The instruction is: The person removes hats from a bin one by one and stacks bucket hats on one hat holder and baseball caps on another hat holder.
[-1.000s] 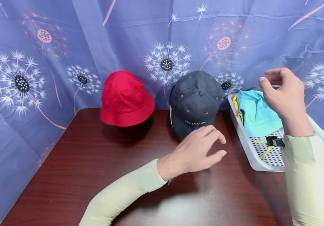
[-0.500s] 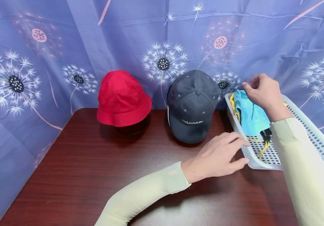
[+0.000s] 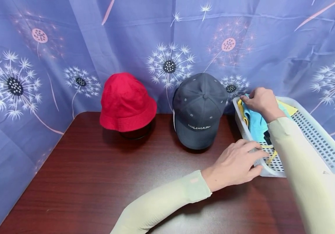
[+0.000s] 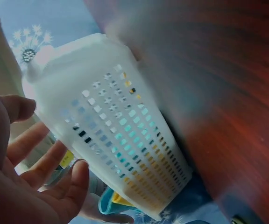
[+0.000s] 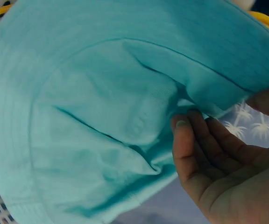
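Note:
A light blue bucket hat point(image 3: 256, 125) lies at the far left end of the white perforated basket point(image 3: 241, 126). My right hand point(image 3: 262, 102) pinches the hat's brim between thumb and fingers; in the right wrist view the hat's point(image 5: 92, 98) hollow, creased inside faces the camera. At the basket's near left corner is my left hand point(image 3: 234, 164), its fingers loosely bent over the rim and the thumb outside. The left wrist view shows that hand point(image 4: 36, 163) beside the basket wall point(image 4: 60, 74), without a firm grip.
Yellow cloth point(image 3: 288, 108) and a yellow cord point(image 3: 272, 157) with a black clip point(image 3: 267, 138) share the basket. A red bucket hat point(image 3: 126, 100) and a dark grey cap point(image 3: 201, 110) sit on stands on the brown table point(image 3: 97, 182). A patterned blue curtain point(image 3: 135, 39) hangs behind.
My right hand has come down and left onto the light blue hat and taken hold of its brim. My left hand has moved right, from in front of the cap to the basket's rim.

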### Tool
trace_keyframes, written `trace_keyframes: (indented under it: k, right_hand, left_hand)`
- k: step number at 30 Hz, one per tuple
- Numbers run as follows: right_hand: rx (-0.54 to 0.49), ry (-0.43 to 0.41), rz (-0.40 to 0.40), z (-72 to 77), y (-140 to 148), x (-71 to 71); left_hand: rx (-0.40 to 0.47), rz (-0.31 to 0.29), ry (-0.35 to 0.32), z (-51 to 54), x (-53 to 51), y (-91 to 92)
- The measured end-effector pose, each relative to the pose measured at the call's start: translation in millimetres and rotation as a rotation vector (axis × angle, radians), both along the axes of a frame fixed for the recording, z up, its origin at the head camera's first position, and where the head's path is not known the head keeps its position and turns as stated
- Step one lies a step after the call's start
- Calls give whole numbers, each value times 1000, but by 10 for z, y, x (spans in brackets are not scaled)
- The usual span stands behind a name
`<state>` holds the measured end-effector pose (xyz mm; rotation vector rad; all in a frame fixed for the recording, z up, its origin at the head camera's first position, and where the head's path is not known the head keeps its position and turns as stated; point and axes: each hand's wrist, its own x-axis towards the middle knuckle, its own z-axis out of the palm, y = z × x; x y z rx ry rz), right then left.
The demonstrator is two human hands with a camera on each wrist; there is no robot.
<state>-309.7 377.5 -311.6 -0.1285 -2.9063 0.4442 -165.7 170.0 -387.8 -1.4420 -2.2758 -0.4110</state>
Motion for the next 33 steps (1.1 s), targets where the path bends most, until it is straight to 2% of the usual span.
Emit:
trace_keyframes:
  k: [2,6,10,17,24,33]
  right_hand:
    - [4,12,-4,-42,1,-17]
    - [5,17,-17,-106,14,-33]
    - [-55,7,-26,-136,27,-10]
    - [-132,37,-41,-91,33,58]
    - [-247,0,-80,-74,82,151]
    - [-229,23,-89,-105,92,172]
  left_hand:
    - [5,2,18,-17,-15,13]
    - [-10,-4,8,-21,-28,13]
    - [-21,-14,1,-22,-36,8]
    - [-20,-22,10,-29,-67,-7]
    - [-22,-5,12,-39,-67,-5]
    - [-18,-22,0,-39,-63,-8]
